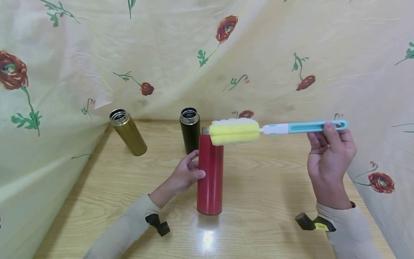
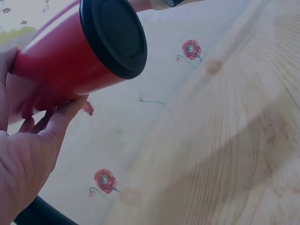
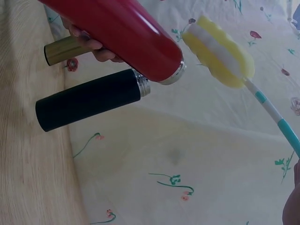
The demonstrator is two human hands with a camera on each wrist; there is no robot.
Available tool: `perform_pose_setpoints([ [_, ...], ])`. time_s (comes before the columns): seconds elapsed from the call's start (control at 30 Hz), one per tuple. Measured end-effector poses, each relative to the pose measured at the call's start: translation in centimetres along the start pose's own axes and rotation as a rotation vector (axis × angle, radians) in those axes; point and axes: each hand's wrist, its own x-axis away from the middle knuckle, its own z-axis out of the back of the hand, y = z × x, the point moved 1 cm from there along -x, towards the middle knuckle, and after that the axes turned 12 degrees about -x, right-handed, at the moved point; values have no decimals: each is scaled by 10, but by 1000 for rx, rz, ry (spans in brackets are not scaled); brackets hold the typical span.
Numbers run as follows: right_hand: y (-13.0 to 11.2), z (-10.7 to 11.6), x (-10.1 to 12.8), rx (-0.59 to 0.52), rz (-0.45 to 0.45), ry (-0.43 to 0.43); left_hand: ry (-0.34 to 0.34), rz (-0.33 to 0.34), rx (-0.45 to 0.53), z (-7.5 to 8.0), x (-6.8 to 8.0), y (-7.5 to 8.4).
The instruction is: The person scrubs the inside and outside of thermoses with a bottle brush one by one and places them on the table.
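My left hand (image 1: 182,177) grips a red thermos flask (image 1: 211,180) around its middle. The flask's black base (image 2: 119,37) shows in the left wrist view, held off the table. My right hand (image 1: 330,158) pinches the blue-and-white handle of a bottle brush (image 1: 304,127) near its looped end. The brush lies level, its yellow and white sponge head (image 1: 235,132) in front of the flask's top in the head view. From the right wrist, the sponge (image 3: 220,51) appears outside the flask's metal mouth (image 3: 177,74), with a small gap between them.
A black thermos flask (image 1: 190,131) without a lid stands behind the red one. Farther left stands a gold flask (image 1: 129,135), also uncapped. Flower-patterned cloth (image 1: 168,54) hangs behind and along both sides of the wooden table (image 1: 258,201).
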Motion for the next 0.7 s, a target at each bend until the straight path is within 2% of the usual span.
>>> perform_pose_setpoints([
  [0.37, 10, 3, 3, 3, -8, 23, -19, -31, 40, -4, 0, -9],
  [0.7, 15, 6, 7, 35, -5, 16, -31, -51, 96, -9, 1, -8],
])
